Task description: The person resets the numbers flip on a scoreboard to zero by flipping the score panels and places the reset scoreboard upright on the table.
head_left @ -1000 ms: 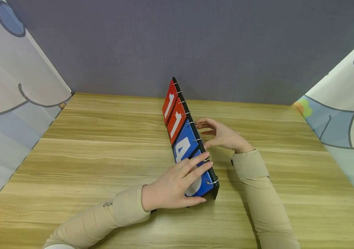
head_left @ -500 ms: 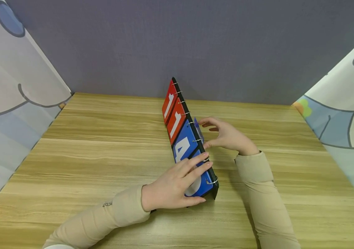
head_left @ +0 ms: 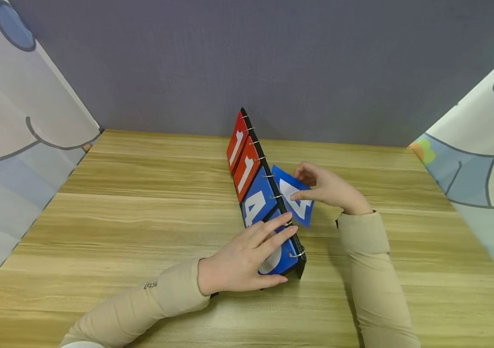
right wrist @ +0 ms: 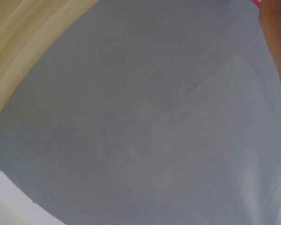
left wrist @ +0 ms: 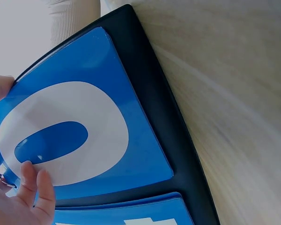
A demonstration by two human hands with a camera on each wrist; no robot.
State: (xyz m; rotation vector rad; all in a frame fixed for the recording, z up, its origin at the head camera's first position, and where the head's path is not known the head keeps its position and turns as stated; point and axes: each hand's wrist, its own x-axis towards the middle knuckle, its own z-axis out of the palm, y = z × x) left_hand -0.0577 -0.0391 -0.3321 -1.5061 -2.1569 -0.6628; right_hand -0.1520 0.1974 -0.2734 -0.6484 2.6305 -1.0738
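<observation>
A flip scoreboard (head_left: 302, 265) with a black frame stands tilted on the table. Its left face carries two red cards (head_left: 246, 168) reading 1, a blue 4 card (head_left: 254, 205) and a blue 0 card (left wrist: 89, 61). My left hand (head_left: 247, 256) rests on the 0 card, fingers extended towards the rings and thumb at the near end. Behind the board, my right hand (head_left: 325, 188) pinches a blue flip card (head_left: 294, 207) showing a white 4, its thumb on the printed side. The right wrist view shows only part of that hand (right wrist: 276, 42) at the upper right.
Metal rings (head_left: 276, 196) run along the board's top edge. A grey partition (head_left: 247, 63) rises at the back of the wooden table (head_left: 151, 217), with cartoon-printed panels (head_left: 486, 169) at both sides.
From behind the board, my right hand has drawn the blue 4 card outwards to the right, so its printed side now shows. My left hand has stayed in place.
</observation>
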